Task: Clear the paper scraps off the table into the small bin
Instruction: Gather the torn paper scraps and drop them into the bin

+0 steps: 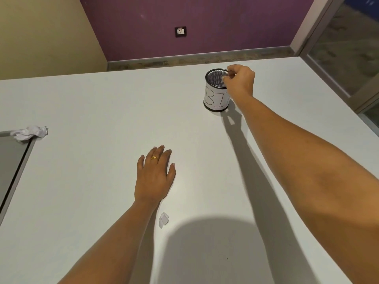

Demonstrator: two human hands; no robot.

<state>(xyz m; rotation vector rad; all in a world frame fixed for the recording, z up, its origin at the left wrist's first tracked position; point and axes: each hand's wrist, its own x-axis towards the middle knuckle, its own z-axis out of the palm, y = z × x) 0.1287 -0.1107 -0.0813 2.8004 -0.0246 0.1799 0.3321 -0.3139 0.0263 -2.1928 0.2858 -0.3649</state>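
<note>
The small bin (pixel 214 95), a black mesh cylinder with a white paper label, stands upright at the far right of the white table (pixel 102 99). My right hand (pixel 240 82) hovers at the bin's right rim, fingers curled together over the opening; I cannot see anything in them. My left hand (pixel 154 175) lies flat on the table near the middle, fingers spread, holding nothing. A small folded paper scrap (pixel 163 219) lies just right of my left wrist. A larger crumpled paper scrap (pixel 29 133) sits at the far left, on the corner of a grey panel.
A grey framed panel (pixel 12 165) is set at the table's left edge. Beyond the table's far edge stand a purple wall with a socket (pixel 180 31) and a beige wall. A glass door frame (pixel 328 58) runs along the right.
</note>
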